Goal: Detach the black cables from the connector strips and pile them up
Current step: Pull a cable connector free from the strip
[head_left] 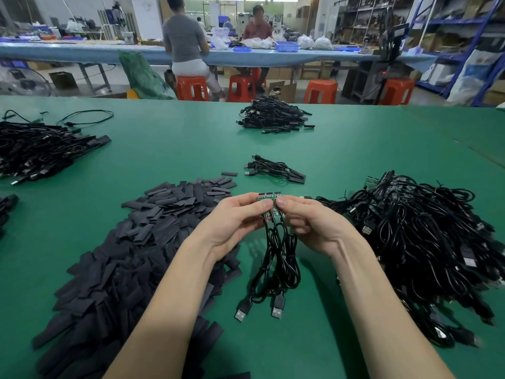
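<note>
A small green connector strip [269,198] is held above the green table [169,149], in front of me. My left hand [235,222] pinches its left part and my right hand [308,222] pinches its right part, thumbs nearly touching. Two black cables [278,263] hang from the strip, their USB plugs [277,309] resting on the table. A small pile of detached cables [276,170] lies just beyond my hands. A big tangle of cables still on strips [420,242] fills the right side.
A heap of flat black sleeves [142,255] spreads at the left. More cable piles lie at the far centre [273,116] and far left [41,149]. Two people sit at a blue bench [82,50] behind, with orange stools [319,90].
</note>
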A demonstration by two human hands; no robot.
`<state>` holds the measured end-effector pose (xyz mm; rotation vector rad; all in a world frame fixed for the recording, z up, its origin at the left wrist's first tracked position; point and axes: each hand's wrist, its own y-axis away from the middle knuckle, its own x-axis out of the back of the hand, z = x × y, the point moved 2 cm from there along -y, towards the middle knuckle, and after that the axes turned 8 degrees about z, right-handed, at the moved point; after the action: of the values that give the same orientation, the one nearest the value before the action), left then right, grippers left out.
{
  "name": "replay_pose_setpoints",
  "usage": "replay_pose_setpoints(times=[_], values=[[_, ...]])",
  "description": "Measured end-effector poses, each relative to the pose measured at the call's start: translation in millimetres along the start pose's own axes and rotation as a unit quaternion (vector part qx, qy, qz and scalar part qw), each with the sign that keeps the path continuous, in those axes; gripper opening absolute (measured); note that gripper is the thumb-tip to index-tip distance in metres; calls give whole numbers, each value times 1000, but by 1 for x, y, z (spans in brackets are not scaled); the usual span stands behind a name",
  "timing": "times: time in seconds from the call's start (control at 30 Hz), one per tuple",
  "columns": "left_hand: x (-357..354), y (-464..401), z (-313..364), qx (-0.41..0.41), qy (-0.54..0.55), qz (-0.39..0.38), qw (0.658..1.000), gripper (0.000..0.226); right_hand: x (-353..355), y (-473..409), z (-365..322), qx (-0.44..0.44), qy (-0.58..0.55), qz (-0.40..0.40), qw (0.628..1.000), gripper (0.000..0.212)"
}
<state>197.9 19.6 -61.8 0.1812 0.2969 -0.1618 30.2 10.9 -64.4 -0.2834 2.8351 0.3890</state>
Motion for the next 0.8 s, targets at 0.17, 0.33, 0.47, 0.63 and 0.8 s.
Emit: replay_pose_setpoints(times=[0.17, 0.33, 0.47, 0.63, 0.8], values=[[2, 3, -1, 33, 42, -25, 998, 33, -6, 3, 7, -65, -75, -12, 995, 9], [0, 3, -6, 60, 101, -57, 991, 20, -7, 3, 13, -107, -135, -23, 985, 3], [4, -3, -11, 10, -52, 30, 998, 13, 7, 8, 2, -55, -41, 2, 998, 12], [8, -4, -12, -164, -494, 189, 833, 20, 28, 7, -13, -10, 43, 134, 990, 33], [-13, -6, -18, -179, -290, 167, 925, 17, 8, 2, -11, 25, 9, 154, 988, 11]])
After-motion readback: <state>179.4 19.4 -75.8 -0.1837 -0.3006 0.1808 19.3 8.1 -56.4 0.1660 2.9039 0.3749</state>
